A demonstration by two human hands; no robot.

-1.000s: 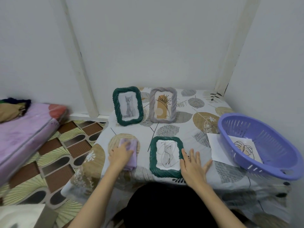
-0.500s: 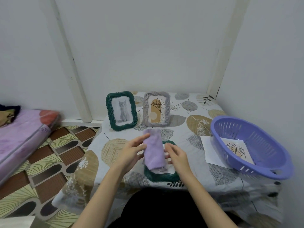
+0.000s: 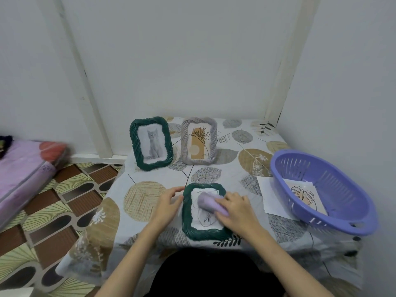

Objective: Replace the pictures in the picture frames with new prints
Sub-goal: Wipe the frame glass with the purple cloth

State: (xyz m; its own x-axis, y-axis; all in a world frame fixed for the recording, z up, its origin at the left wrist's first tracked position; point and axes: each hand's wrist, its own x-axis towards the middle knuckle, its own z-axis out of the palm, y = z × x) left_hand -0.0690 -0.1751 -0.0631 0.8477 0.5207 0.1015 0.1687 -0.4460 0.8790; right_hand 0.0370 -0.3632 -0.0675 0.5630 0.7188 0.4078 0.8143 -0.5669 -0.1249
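A dark green woven frame (image 3: 188, 229) lies flat near the table's front edge, showing a line drawing. My right hand (image 3: 237, 207) holds a folded lilac cloth (image 3: 209, 203) down on the frame's glass. Fingers straight, my left hand (image 3: 167, 203) rests against the frame's left edge. Two frames stand upright at the back: a green one with a cat photo (image 3: 151, 143) and a grey one with a plant print (image 3: 199, 140).
A purple plastic basket (image 3: 334, 219) sits at the right with a leaf print (image 3: 305, 195) inside; a white sheet (image 3: 272, 196) lies partly under it. A wall runs close along the right. A pink mattress (image 3: 23, 174) lies on the patterned floor at left.
The cloth passed from my left hand, on the table, up between both hands, and now lies on the flat frame under my right hand. My left hand moved to the frame's left edge.
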